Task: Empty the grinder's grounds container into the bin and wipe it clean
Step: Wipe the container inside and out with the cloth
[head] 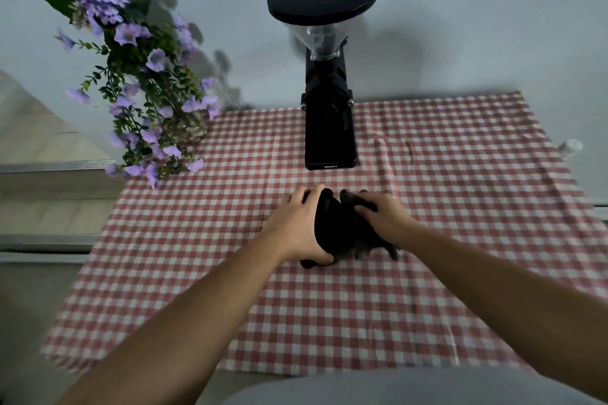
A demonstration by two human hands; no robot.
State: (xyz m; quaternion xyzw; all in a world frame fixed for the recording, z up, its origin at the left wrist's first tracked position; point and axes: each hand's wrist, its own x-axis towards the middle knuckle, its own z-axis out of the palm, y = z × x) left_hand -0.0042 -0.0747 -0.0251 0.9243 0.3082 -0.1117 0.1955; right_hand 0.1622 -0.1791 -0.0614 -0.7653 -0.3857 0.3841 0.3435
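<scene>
Gripping black grounds container (pixel 332 227) lengthwise, left hand (pixel 297 227), right hand (pixel 383 219)

You can make out only one marking: a small pale brand word on the base front of the black grinder (pixel 330 128), too tiny to read.

Hard to see

The dark blurry cloth (pixel 368 240) hides under the right hand (pixel 383 217) (fingers lost in black).
</scene>
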